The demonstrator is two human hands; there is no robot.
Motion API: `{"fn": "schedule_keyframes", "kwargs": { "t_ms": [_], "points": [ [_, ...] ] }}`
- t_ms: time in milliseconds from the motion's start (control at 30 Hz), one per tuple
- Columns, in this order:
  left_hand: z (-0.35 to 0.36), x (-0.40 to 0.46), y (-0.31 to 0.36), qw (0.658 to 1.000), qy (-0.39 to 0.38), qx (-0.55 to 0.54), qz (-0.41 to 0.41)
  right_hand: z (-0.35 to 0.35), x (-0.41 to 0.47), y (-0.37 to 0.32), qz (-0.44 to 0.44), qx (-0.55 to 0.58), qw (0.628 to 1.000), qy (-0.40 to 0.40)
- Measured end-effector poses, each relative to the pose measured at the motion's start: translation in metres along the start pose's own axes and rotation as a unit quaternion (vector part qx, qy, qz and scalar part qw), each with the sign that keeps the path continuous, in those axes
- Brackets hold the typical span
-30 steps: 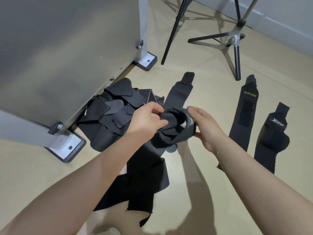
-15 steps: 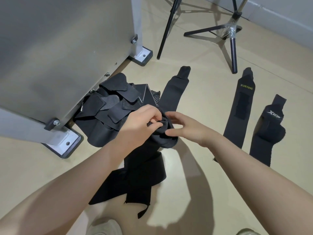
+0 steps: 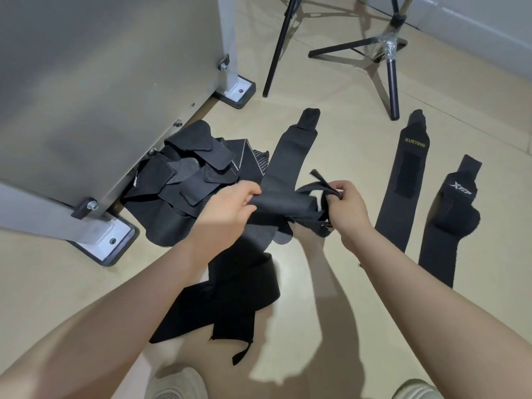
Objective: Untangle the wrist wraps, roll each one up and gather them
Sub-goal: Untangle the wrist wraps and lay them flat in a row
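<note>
Both hands hold one black wrist wrap [image 3: 280, 201] at frame centre: left hand [image 3: 230, 207] pinches its wide band, right hand [image 3: 344, 205] grips the narrow loop end. Tangled pile [image 3: 187, 182] lies at nine o'clock. Soft, limp, light fabric; best held near its ends.

Pile of black wraps [image 3: 184, 182] runs under grey metal panel [image 3: 100, 82], its back edge hidden; white print on one strap too small to read. Left hand [image 3: 227, 208] covers the near end of the wrap it pinches. Tripod stand [image 3: 388, 47] cut off by top edge. Two pale shoes [image 3: 178, 384] clipped at bottom edge
</note>
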State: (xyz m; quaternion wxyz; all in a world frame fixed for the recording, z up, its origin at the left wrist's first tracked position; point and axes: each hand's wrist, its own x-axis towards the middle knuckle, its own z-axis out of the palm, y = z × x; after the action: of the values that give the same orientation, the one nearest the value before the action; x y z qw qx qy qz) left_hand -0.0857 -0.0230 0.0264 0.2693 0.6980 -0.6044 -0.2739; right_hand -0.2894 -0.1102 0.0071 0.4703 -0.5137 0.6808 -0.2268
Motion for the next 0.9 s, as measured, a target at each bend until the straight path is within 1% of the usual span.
{"fn": "schedule_keyframes", "kwargs": {
  "t_ms": [67,100,133,167,200,233,267,300,333,367,400,467,500,533,567,600,633,667,700,733,800,867,900],
  "points": [
    [-0.005,0.001,-0.011,0.990,0.076,-0.084,-0.079,-0.006,-0.002,0.002,0.021,0.067,0.997,0.011],
    [-0.007,0.004,-0.016,0.976,0.101,-0.133,-0.140,-0.008,-0.004,0.002,0.019,0.079,0.997,0.007],
    [-0.009,0.007,-0.021,0.953,0.101,-0.195,-0.207,-0.009,-0.005,0.002,0.009,0.073,0.997,0.001],
    [-0.010,0.010,-0.023,0.915,0.082,-0.282,-0.276,-0.008,-0.006,0.002,-0.006,0.065,0.998,-0.002],
    [-0.009,0.012,-0.025,0.857,0.053,-0.382,-0.342,-0.007,-0.007,0.002,-0.016,0.056,0.998,0.000],
    [-0.008,0.014,-0.026,0.780,0.026,-0.480,-0.400,-0.006,-0.007,0.001,-0.025,0.057,0.998,0.004],
    [-0.008,0.014,-0.027,0.709,0.015,-0.549,-0.441,-0.006,-0.008,-0.001,-0.022,0.061,0.998,0.005],
    [-0.006,0.015,-0.029,0.663,0.020,-0.586,-0.466,-0.006,-0.008,-0.001,-0.018,0.062,0.998,0.002],
    [-0.002,0.016,-0.035,0.656,0.040,-0.583,-0.477,-0.008,-0.008,-0.001,-0.014,0.059,0.998,-0.001],
    [0.001,0.018,-0.038,0.671,0.063,-0.569,-0.471,-0.009,-0.007,0.001,-0.006,0.056,0.998,-0.004],
    [0.005,0.020,-0.039,0.715,0.082,-0.522,-0.458,-0.012,-0.008,0.001,0.000,0.059,0.998,-0.007],
    [0.008,0.019,-0.029,0.828,0.122,-0.378,-0.396,-0.015,-0.012,-0.003,-0.004,0.060,0.998,-0.018],
    [0.008,0.016,-0.019,0.886,0.147,-0.285,-0.334,-0.016,-0.014,-0.005,-0.021,0.042,0.999,-0.021],
    [0.008,0.013,-0.007,0.936,0.163,-0.191,-0.245,-0.015,-0.016,-0.007,-0.041,0.012,0.999,-0.024],
    [0.009,0.010,0.005,0.968,0.166,-0.127,-0.137,-0.014,-0.019,-0.011,-0.067,-0.016,0.997,-0.031],
    [0.011,0.008,0.017,0.985,0.134,-0.092,-0.057,-0.011,-0.022,-0.015,-0.092,-0.035,0.994,-0.043],
    [0.015,0.009,0.028,0.993,0.082,-0.080,-0.005,-0.009,-0.026,-0.019,-0.115,-0.043,0.991,-0.057],
    [0.022,0.009,0.034,0.997,0.024,-0.073,0.017,-0.006,-0.029,-0.023,-0.127,-0.039,0.989,-0.071],
    [0.029,0.010,0.037,0.998,-0.021,-0.066,0.013,-0.004,-0.030,-0.025,-0.131,-0.019,0.988,-0.083],
    [0.031,0.012,0.039,0.997,-0.028,-0.072,-0.007,-0.003,-0.031,-0.027,-0.128,0.015,0.987,-0.095],
    [0.029,0.018,0.035,0.994,0.041,-0.097,-0.029,-0.005,-0.032,-0.029,-0.132,0.050,0.982,-0.123],
    [0.023,0.022,0.034,0.991,0.099,-0.087,0.001,-0.009,-0.029,-0.030,-0.161,-0.013,0.976,-0.148],
    [0.021,0.023,0.034,0.991,0.105,-0.074,0.028,-0.010,-0.025,-0.029,-0.174,-0.062,0.970,-0.158]
  ]
}}
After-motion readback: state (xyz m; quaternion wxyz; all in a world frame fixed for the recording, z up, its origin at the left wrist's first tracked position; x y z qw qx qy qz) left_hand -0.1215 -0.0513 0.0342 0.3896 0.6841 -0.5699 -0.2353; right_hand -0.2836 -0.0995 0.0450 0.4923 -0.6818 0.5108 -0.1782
